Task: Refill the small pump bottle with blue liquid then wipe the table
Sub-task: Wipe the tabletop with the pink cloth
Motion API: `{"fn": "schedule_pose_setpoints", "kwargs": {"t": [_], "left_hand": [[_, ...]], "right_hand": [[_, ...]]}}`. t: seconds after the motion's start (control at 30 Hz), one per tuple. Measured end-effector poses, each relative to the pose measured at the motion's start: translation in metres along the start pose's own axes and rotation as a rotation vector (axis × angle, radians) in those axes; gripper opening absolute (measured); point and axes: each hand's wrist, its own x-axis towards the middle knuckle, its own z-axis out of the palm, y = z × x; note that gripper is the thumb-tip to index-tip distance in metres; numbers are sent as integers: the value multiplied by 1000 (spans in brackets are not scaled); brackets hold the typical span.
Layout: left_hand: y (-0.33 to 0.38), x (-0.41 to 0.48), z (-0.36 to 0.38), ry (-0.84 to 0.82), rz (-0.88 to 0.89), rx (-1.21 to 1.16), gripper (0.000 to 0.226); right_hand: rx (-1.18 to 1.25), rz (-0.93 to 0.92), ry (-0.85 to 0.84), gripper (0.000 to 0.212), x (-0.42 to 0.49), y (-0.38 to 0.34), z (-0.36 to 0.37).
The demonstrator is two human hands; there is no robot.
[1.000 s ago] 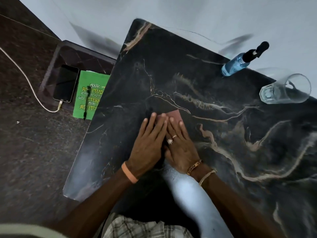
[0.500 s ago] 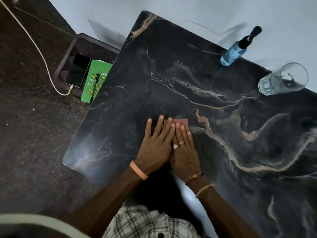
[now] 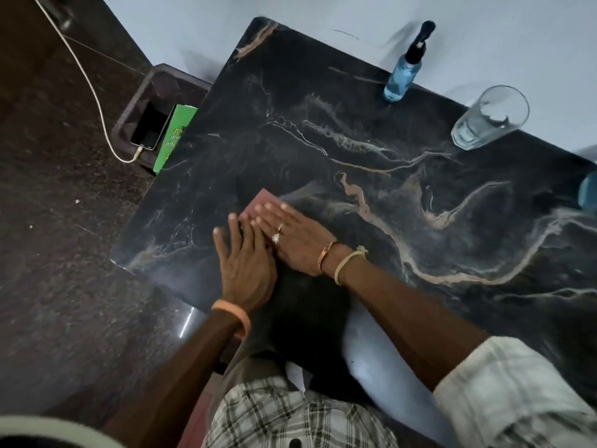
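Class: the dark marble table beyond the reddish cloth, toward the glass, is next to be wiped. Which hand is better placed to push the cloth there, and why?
Probably the right hand: it lies flat on the reddish cloth, on the side nearer the clear drinking glass. The left hand sits at the cloth's near-left edge.

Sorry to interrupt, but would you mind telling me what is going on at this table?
A person is wiping the dark marble table with a small reddish cloth. Both the left hand and the right hand lie flat, pressing the cloth down near the table's front left part. At the far edge, the small pump bottle stands upright, holding blue liquid, with a clear glass beside it.
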Motion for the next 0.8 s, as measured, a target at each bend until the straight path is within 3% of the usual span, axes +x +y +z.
{"fn": "schedule_pose_setpoints", "kwargs": {"t": [0.13,0.2,0.27,0.4,0.5,0.63,0.7,0.8], "left_hand": [[38,62,-14,48,190,-14,61],[59,75,-14,46,311,54,62],[64,65,-8,1,395,122,63],[33,19,13,-57,477,102,66],[16,37,6,-35,332,79,64],[-14,76,-14,65,69,-25,62],[-43,79,-18,87,-71,-108,61],[-73,56,-13,70,-47,-183,60]], "right_hand": [[189,404,-19,64,-5,52,-10],[310,611,28,64,-22,45,0],[349,700,82,62,-42,19,10],[308,663,87,66,-66,-21,24],[225,594,70,68,-28,3,16],[244,686,124,67,63,31,-7],[218,544,112,69,93,13,-11],[161,233,108,70,78,-46,1]]}}
